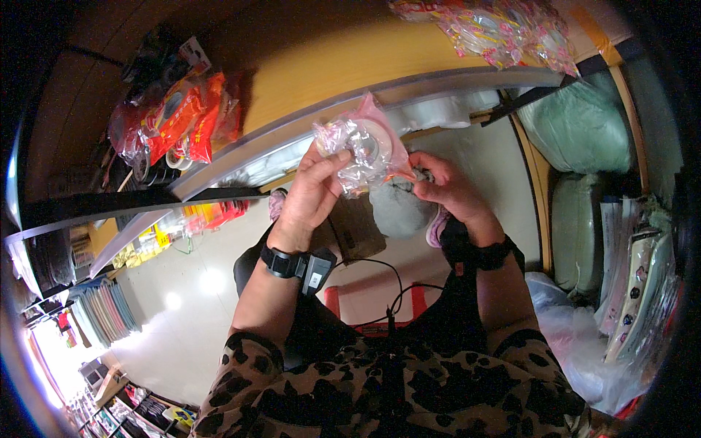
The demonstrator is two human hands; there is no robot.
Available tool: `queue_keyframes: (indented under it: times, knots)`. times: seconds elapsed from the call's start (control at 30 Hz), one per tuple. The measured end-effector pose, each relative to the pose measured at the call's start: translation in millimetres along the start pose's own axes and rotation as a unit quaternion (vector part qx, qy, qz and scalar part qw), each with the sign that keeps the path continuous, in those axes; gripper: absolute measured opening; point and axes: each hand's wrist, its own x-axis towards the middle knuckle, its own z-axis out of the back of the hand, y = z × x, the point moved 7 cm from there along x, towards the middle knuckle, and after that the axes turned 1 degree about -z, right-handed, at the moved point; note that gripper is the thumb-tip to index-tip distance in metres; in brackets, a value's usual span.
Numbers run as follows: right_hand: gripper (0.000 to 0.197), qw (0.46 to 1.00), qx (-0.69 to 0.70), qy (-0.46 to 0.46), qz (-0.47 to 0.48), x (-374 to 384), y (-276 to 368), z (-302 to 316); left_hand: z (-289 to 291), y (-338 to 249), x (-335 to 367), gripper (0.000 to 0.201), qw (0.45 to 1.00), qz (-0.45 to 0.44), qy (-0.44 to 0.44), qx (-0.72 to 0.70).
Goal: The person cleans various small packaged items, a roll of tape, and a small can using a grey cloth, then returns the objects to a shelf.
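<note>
A clear and pink plastic packet [363, 120] is held up in front of me, and a pale ring like a tape roll [380, 142] shows through its crinkled film. My left hand [315, 181] grips the packet's left side, thumb on top. At its lower right corner, my right hand [447, 186] is closed on the packet's edge, fingers bent. Something small and grey shows beside those right fingers; I cannot make out what it is. Below the packet, a round grey bundle [400, 210] rests on the floor between my feet.
A wooden shelf [307, 73] with a clear front strip crosses ahead. On it lie orange packets [182, 109] at left and pink-patterned packets [504, 33] at right. A green bag [577, 128] and plastic-wrapped goods [635, 292] stand at right. Folded cloths [106, 310] stand far left.
</note>
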Motion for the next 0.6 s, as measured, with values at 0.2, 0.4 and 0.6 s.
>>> queue_keyframes:
  times: [0.2, 0.4, 0.6]
  knots:
    - [0.014, 0.995, -0.077, -0.04, 0.039, 1, 6, 2, 0, 5, -1, 0.04, 0.999, 0.032, -0.01, -0.017]
    - [0.018, 0.993, -0.018, -0.117, 0.02, 3, 1, 25, -1, 8, 0, 0.043, 0.996, 0.012, 0.015, -0.084]
    - [0.019, 0.99, 0.056, -0.121, 0.043, 3, -2, 23, -5, 7, 2, 0.046, 0.996, 0.009, 0.028, -0.087]
